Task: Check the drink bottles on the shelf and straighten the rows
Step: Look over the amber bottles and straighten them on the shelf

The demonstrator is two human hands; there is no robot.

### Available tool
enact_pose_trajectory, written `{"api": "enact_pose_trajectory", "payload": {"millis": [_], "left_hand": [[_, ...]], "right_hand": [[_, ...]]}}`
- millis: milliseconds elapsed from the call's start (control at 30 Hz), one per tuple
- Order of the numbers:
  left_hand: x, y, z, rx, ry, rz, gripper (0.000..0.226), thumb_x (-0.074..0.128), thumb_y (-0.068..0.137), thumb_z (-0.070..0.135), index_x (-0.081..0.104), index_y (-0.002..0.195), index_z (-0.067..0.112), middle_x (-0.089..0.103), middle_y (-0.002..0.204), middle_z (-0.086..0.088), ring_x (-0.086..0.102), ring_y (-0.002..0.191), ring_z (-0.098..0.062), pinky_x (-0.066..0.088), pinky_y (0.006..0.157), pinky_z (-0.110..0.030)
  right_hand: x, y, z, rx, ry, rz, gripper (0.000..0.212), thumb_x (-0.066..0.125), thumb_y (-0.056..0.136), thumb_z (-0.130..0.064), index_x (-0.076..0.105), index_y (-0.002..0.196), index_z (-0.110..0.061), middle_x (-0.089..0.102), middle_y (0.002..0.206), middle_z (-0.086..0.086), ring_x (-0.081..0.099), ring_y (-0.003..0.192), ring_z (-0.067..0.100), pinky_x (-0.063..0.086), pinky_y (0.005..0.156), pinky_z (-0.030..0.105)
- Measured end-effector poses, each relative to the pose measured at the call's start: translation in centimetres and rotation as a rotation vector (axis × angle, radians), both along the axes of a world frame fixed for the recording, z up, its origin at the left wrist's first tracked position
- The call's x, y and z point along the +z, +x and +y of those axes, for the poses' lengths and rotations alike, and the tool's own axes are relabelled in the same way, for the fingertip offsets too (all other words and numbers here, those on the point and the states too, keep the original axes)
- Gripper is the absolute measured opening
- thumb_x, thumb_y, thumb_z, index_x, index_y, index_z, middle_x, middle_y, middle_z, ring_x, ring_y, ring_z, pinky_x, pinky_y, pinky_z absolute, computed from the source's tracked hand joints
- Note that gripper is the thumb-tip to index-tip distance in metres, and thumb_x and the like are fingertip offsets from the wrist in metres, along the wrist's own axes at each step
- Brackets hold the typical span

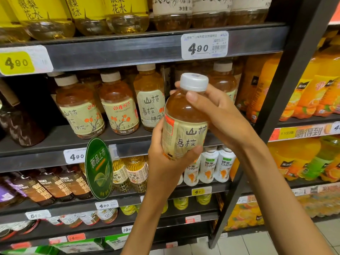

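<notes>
A person stands at a shop shelf (139, 50) and holds one amber drink bottle (184, 126) out in front of it with both hands. The bottle is upright, tilted slightly, with a grey cap (194, 82) and a cream label printed with Chinese characters. The left hand (163, 162) wraps the lower part of the bottle, its grip curled round the label with the thumb across the front. The right hand (217, 115) holds the neck and shoulder just below the cap, thumb in front and fingers behind.

Behind the held bottle, on the middle shelf, a row of matching bottles (117, 105) stands with the same cream labels; some face forward and some are turned aside. There is a gap in the row where the hands are. The shelf above carries bottles with yellow labels (84, 13). White price tags (204, 45) reading 4.90 are clipped to the shelf edges. A green oval sign (99, 168) hangs from the middle shelf edge. Lower down stand dark brown bottles (53, 184) and white bottles (217, 164). To the right, a neighbouring rack holds large orange drink bottles (301, 92).
</notes>
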State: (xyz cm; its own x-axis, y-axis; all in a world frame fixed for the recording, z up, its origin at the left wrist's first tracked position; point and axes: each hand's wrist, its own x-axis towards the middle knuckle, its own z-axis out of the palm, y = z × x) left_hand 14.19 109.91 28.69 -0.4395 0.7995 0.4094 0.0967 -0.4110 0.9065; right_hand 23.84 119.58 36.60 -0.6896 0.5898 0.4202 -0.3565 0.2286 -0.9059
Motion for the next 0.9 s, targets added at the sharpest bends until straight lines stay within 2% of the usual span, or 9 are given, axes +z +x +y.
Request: {"api": "enact_pose_trajectory", "payload": {"millis": [100, 200, 333, 400, 533, 600, 667, 733, 900], "left_hand": [[0.0, -0.7, 0.3, 0.002, 0.006, 0.06, 0.088, 0.08, 0.07, 0.009, 0.032, 0.144, 0.014, 0.055, 0.134, -0.009, 0.057, 0.122, -0.018, 0.053, 0.093, -0.03], [0.0, -1.0, 0.7, 0.02, -0.001, 0.097, 0.095, 0.082, 0.068, 0.024, 0.029, 0.146, 0.017, 0.047, 0.14, -0.01, 0.049, 0.129, -0.02, 0.048, 0.101, -0.033], [-0.1, -1.1, 1.1, 0.059, 0.039, 0.127, 0.087, 0.082, 0.07, 0.014, 0.034, 0.141, 0.029, 0.049, 0.138, 0.005, 0.049, 0.127, -0.006, 0.044, 0.095, -0.014], [-0.2, -1.3, 1.1, 0.065, 0.039, 0.133, 0.085, 0.082, 0.069, 0.011, 0.037, 0.137, 0.033, 0.055, 0.133, 0.013, 0.052, 0.124, -0.003, 0.045, 0.093, -0.012], [-0.5, -1.8, 0.5, 0.042, 0.039, 0.085, 0.085, 0.088, 0.063, 0.012, 0.047, 0.137, 0.017, 0.063, 0.127, 0.009, 0.057, 0.12, -0.007, 0.048, 0.09, -0.015], [-0.4, -1.7, 0.2, 0.001, 0.033, 0.049, 0.086, 0.087, 0.059, 0.019, 0.048, 0.136, 0.009, 0.065, 0.123, 0.006, 0.059, 0.118, -0.009, 0.049, 0.09, -0.018], [-0.1, -1.5, 0.0, -0.029, 0.008, 0.036, 0.086, 0.088, 0.054, 0.027, 0.052, 0.131, 0.011, 0.067, 0.12, 0.005, 0.06, 0.117, -0.011, 0.051, 0.09, -0.021], [0.0, -1.3, -0.2, -0.069, -0.007, 0.021, 0.086, 0.09, 0.051, 0.04, 0.056, 0.126, 0.016, 0.069, 0.118, 0.003, 0.062, 0.114, -0.014, 0.052, 0.087, -0.023], [0.1, -0.5, -0.3, -0.127, -0.082, -0.051, 0.097, 0.076, 0.052, 0.072, 0.05, 0.13, 0.02, 0.069, 0.117, -0.002, 0.065, 0.111, -0.02, 0.057, 0.084, -0.035]], "right_hand": [[0.0, 0.2, -0.5, -0.022, 0.051, 0.035, 0.036, 0.062, 0.084, -0.017, 0.059, 0.12, -0.012, 0.068, 0.118, 0.01, 0.064, 0.109, 0.022, 0.053, 0.091, 0.033], [0.0, 0.2, -0.8, -0.043, 0.143, 0.035, 0.04, 0.064, 0.083, -0.014, 0.057, 0.122, -0.007, 0.065, 0.12, 0.01, 0.062, 0.112, 0.021, 0.052, 0.095, 0.037], [-0.1, 0.3, -0.9, -0.022, 0.238, 0.035, 0.042, 0.07, 0.079, -0.012, 0.057, 0.12, -0.01, 0.063, 0.119, 0.008, 0.061, 0.111, 0.015, 0.051, 0.093, 0.031], [-0.2, 0.4, -0.9, -0.014, 0.259, 0.039, 0.043, 0.072, 0.077, -0.015, 0.057, 0.118, -0.012, 0.062, 0.119, 0.01, 0.06, 0.111, 0.016, 0.05, 0.093, 0.03], [0.1, 0.5, -0.9, 0.05, 0.24, 0.049, 0.041, 0.066, 0.077, -0.021, 0.057, 0.118, -0.017, 0.061, 0.118, 0.01, 0.06, 0.111, 0.014, 0.049, 0.092, 0.028], [0.4, 0.5, -0.7, 0.067, 0.242, 0.058, 0.044, 0.068, 0.077, -0.024, 0.055, 0.119, -0.018, 0.06, 0.119, 0.01, 0.059, 0.113, 0.014, 0.049, 0.092, 0.027], [0.4, 0.4, -0.7, 0.072, 0.227, 0.071, 0.056, 0.073, 0.074, -0.033, 0.052, 0.123, -0.015, 0.058, 0.125, 0.019, 0.058, 0.119, 0.026, 0.05, 0.097, 0.038], [0.3, 0.1, -0.8, 0.052, 0.169, 0.086, 0.052, 0.07, 0.077, -0.03, 0.053, 0.123, -0.012, 0.058, 0.124, 0.026, 0.059, 0.116, 0.034, 0.051, 0.096, 0.047], [0.1, -0.6, -1.2, -0.074, 0.002, 0.125, 0.026, 0.058, 0.09, -0.022, 0.063, 0.112, -0.009, 0.068, 0.107, 0.015, 0.067, 0.093, 0.018, 0.055, 0.081, 0.029]]}}
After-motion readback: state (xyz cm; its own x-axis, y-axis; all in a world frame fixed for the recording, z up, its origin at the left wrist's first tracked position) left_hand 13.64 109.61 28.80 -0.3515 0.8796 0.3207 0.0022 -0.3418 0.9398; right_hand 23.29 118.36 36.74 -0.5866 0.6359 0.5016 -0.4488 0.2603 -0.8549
